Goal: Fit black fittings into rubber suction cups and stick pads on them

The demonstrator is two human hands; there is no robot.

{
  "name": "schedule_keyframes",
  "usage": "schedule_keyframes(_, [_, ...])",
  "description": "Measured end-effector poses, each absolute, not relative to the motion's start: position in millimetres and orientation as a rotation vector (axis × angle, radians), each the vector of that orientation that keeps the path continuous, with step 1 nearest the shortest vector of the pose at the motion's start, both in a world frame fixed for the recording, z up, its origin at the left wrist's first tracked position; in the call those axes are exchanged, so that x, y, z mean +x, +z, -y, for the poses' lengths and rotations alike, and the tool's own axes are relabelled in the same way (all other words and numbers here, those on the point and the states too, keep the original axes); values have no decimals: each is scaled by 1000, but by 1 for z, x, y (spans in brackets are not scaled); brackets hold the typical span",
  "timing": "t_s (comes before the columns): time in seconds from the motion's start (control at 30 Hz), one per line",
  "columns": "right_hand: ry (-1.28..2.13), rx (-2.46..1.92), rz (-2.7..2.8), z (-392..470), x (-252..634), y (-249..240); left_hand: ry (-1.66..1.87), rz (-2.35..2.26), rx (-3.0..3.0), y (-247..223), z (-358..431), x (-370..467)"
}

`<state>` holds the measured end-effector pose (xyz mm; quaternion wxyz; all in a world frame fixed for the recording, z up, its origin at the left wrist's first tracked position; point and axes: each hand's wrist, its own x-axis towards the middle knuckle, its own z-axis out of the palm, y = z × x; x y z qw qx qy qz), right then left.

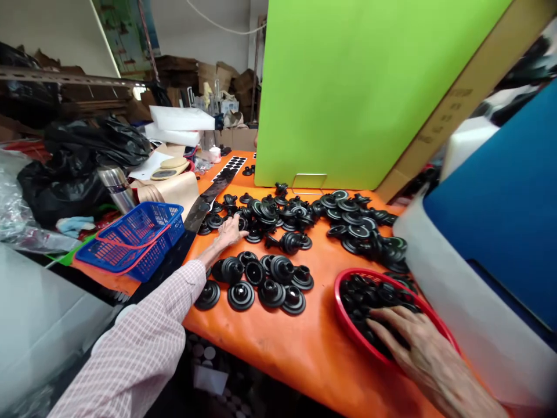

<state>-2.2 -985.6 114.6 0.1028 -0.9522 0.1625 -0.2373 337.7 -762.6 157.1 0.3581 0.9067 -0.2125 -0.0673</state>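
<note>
Desk (322,331): plain orange | stepped discs (271,292): black, a few ringed pale | rounded basket (340,309): red; pieces (355,290) inside, black | person's left sleeve (148,337): pale pink, white check | upright panel (348,93): lime green | lattice basket (163,252): blue, handle (143,246) red | label sheet (231,168): white, black dots | foam blocks (183,118): white | right-hand sheet (500,220): deep blue
</note>
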Motion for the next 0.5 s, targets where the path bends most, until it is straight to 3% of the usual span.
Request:
schedule_keyframes(0.13, [-581,-2800,-446,978,-4,127,-271,470,2218,160,762,336])
schedule_keyframes(0.33, [-463,-2627,-428,952,-7,158,-496,351,1889,204,744,323])
schedule_keyframes(0.5, [-388,-2585,-477,943,-9,164,-725,206,1342,212,707,247])
